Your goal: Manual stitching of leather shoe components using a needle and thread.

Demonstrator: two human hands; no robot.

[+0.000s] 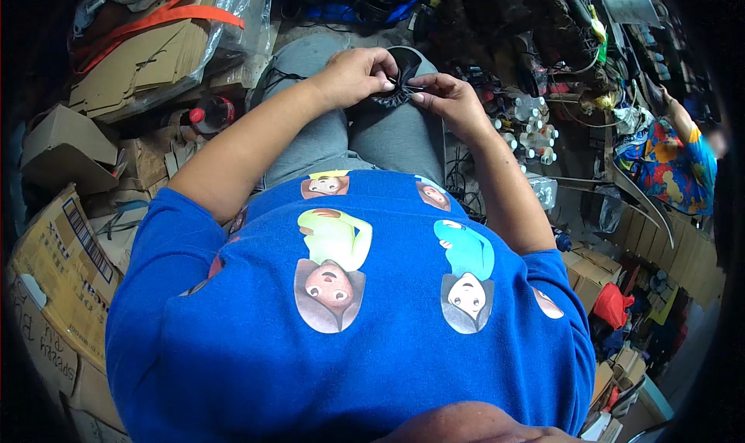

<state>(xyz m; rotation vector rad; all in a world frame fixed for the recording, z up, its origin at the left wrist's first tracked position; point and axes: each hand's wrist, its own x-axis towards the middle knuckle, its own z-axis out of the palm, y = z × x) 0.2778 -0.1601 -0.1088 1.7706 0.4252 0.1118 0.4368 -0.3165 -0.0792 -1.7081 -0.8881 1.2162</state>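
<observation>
Over my lap, both hands are drawn close together at a small dark cloth piece (399, 92) with a gathered, ruffled edge. My left hand (355, 77) pinches its left side between thumb and fingers. From the right, my right hand (452, 103) pinches the other side, thumb and forefinger nearly meeting. A dark opening shows between the two hands; the exact kind of item is too small to tell. Grey trousers (314, 136) lie beneath it. On my left thigh rests a thin black cord (281, 77).
Flat cardboard (147, 67) with an orange strap is stacked at far left, near a red-capped bottle (213, 115). An open carton (70, 150) stands left. Several clear bottles (535, 136) sit right. Another person in a colourful garment (675, 164) is at far right.
</observation>
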